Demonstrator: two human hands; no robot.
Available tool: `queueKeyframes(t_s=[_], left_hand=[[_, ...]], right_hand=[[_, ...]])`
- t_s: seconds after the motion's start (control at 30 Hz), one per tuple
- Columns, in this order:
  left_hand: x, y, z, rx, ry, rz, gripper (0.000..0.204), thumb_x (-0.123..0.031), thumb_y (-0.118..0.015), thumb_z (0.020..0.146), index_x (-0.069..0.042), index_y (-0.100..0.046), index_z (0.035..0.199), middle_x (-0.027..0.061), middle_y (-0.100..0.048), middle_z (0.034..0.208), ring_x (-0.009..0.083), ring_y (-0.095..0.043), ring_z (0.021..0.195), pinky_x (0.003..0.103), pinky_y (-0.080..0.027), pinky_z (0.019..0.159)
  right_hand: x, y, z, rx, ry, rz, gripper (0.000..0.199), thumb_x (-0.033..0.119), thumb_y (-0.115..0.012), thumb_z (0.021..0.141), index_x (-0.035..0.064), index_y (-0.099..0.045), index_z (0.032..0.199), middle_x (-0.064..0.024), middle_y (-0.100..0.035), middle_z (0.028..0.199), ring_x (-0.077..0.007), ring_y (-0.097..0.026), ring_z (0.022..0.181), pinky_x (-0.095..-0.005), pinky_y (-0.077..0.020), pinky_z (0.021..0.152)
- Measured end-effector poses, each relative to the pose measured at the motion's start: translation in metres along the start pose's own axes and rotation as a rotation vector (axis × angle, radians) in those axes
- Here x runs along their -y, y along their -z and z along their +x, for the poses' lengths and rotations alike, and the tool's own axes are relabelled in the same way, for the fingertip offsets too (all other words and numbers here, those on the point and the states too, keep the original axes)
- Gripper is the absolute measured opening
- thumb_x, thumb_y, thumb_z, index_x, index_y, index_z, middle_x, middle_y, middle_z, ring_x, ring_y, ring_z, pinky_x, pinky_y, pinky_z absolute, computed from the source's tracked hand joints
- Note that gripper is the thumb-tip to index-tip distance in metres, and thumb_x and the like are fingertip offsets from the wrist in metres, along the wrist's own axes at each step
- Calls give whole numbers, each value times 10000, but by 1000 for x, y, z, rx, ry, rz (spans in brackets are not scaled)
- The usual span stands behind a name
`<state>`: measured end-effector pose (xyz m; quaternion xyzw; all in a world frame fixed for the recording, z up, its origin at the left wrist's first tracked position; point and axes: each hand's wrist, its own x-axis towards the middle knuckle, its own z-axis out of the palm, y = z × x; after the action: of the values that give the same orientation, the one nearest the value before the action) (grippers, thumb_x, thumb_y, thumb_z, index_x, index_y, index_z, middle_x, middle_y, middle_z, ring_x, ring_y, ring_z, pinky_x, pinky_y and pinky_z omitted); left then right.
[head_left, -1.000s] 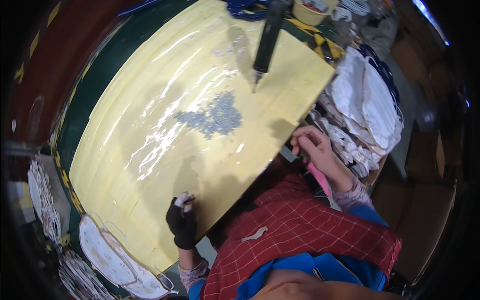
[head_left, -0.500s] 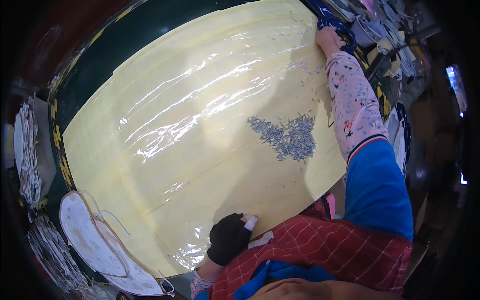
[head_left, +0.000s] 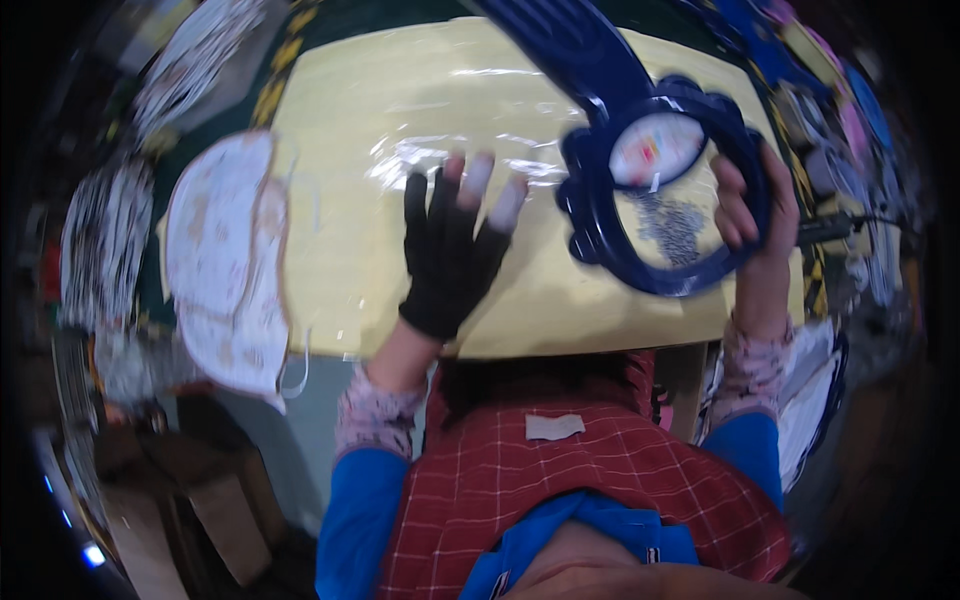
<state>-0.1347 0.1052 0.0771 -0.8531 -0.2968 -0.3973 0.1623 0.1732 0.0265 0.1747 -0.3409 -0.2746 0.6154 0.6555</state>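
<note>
My right hand [head_left: 752, 215] grips the right rim of a dark blue plastic frame [head_left: 590, 215], its fingers curled over the ring. The frame has a scalloped ring, a wide ribbed arm going up and left, and an oval white label [head_left: 657, 150]. It is held tilted above the table. Through the ring shows a pile of small grey metal pieces [head_left: 675, 228], like screws or nails. My left hand [head_left: 450, 250], in a black glove with bare or white-wrapped fingertips, hovers over the yellow sheet with fingers spread, holding nothing.
A glossy pale yellow sheet [head_left: 340, 280] covers the table. Two white padded pieces with brown edging [head_left: 225, 250] and loose cords lie at its left edge. Stacked papers [head_left: 105, 240] stand further left. Assorted items [head_left: 835, 170] crowd the right side, and a brown carton [head_left: 200, 510] sits below left.
My right hand has brought the blue frame from the far right corner over the table. My left hand has lifted from the near edge and spread its fingers. The view has turned.
</note>
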Motion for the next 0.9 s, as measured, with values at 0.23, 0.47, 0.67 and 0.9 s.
queueKeyframes(t_s=[0.23,0.47,0.67,0.9], left_hand=[[80,50,-5,-347,-84,-19,438,-75,-720,752,-119,-627,1178,100,-644,1110,322,-600,1096,450,-483,923],[-70,48,8,128,310,-674,554,-398,-803,692,-66,-547,1056,129,-646,754,318,-674,616,430,-541,554],[-43,52,-24,610,373,-736,538,-473,-654,868,-14,-515,1110,190,-675,792,361,-703,747,448,-547,632],[132,74,-149,234,472,165,256,-158,-614,878,-73,-639,1118,148,-678,1016,340,-660,909,415,-532,763]], right_hand=[[-34,7,-48,-78,-144,-128,643,525,-360,1020,-76,-469,1222,-171,-627,835,-214,-529,540,-310,-465,552],[-105,-41,-6,735,228,119,1284,728,-723,678,48,-82,1559,-291,-284,1522,-419,-300,1416,-554,-309,1146],[-123,-26,-11,176,444,-716,650,343,-639,949,-65,-420,1404,-110,-596,1224,-164,-588,1056,-280,-457,921],[-99,104,-28,-262,113,-240,519,348,-479,999,-14,-487,1370,-148,-594,1272,-222,-615,1076,-303,-482,930]])
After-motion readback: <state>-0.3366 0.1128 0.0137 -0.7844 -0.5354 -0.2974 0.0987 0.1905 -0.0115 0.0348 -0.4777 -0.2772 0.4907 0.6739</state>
